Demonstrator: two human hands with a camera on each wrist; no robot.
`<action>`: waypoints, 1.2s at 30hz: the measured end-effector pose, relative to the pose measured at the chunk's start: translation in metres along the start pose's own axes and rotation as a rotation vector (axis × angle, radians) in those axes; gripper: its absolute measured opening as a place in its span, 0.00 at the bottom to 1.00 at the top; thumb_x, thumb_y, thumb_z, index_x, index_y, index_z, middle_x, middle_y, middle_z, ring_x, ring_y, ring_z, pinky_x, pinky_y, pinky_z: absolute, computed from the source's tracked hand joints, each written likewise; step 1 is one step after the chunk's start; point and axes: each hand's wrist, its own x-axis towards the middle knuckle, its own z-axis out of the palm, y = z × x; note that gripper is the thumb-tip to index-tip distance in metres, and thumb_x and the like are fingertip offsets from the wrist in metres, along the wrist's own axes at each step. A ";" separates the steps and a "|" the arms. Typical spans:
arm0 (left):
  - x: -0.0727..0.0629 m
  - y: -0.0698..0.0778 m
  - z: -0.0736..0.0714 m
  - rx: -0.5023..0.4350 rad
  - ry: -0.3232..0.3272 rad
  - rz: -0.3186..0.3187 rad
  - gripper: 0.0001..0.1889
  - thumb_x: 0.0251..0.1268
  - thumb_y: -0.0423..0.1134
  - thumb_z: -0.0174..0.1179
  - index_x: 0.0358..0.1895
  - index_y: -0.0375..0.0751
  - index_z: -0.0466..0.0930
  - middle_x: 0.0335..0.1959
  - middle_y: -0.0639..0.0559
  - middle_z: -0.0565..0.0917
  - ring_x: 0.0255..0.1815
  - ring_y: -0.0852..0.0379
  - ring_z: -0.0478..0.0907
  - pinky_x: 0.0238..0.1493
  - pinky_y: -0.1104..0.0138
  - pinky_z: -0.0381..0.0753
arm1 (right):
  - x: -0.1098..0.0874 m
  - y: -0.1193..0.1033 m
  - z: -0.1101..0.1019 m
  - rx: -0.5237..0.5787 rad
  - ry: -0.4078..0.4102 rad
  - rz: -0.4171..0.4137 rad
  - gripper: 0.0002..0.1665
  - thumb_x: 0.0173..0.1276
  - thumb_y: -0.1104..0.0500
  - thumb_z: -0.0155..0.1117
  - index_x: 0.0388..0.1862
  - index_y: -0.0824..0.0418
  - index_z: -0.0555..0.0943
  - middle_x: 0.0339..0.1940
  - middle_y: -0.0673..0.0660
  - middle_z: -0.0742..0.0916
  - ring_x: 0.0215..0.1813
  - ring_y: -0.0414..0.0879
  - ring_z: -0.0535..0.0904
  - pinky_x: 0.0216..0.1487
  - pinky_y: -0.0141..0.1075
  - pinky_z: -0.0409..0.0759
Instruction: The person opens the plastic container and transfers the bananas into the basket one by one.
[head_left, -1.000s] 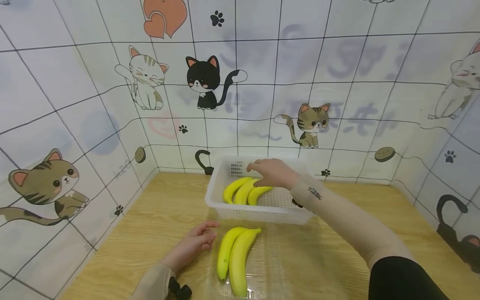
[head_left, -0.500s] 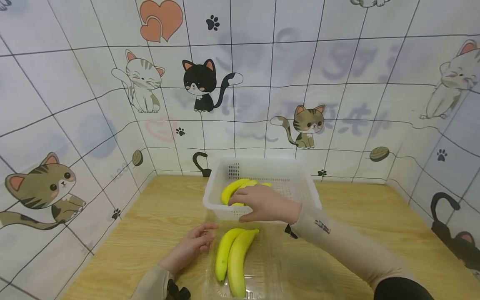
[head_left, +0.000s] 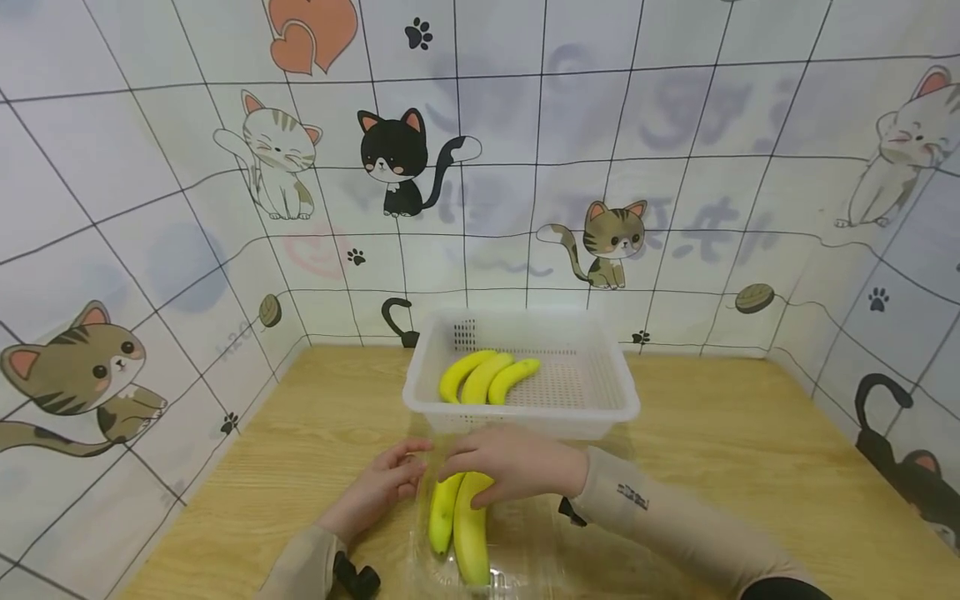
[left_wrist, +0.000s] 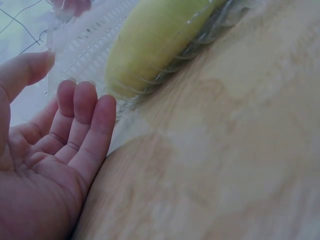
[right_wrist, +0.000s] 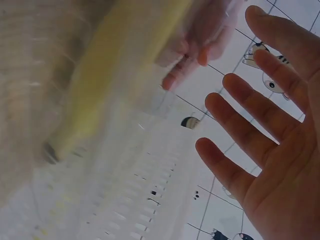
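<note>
In the head view, two yellow bananas (head_left: 471,546) lie side by side in a clear plastic box (head_left: 528,546) on the table. Over their upper ends hovers my right hand (head_left: 517,462), palm down and hiding their tips. The right wrist view shows that hand's fingers (right_wrist: 245,122) spread apart with nothing between them; a blurred banana (right_wrist: 95,95) appears beyond. At the box's left side rests my left hand (head_left: 378,492), fingers loosely bent. Its fingertips (left_wrist: 102,107) are at the clear wall in the left wrist view, beside a banana (left_wrist: 150,50); whether they touch is unclear.
Behind the box stands a white perforated basket (head_left: 525,419) holding three bananas (head_left: 486,379) at its left side. Both sit on a wood-grain table (head_left: 697,433). A wall covering (head_left: 495,125) printed with cats and grid lines surrounds the table's back and sides.
My right hand has moved from above the basket toward me, down over the bananas in the clear box. The bananas in the basket are uncovered again. My left hand has stayed in place.
</note>
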 end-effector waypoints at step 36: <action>0.000 0.002 -0.001 0.006 0.009 -0.004 0.23 0.74 0.37 0.52 0.66 0.31 0.60 0.35 0.53 0.72 0.36 0.60 0.69 0.38 0.70 0.72 | -0.004 0.007 0.040 -0.053 -0.048 -0.181 0.27 0.53 0.58 0.74 0.53 0.43 0.83 0.52 0.45 0.81 0.55 0.37 0.75 0.54 0.27 0.70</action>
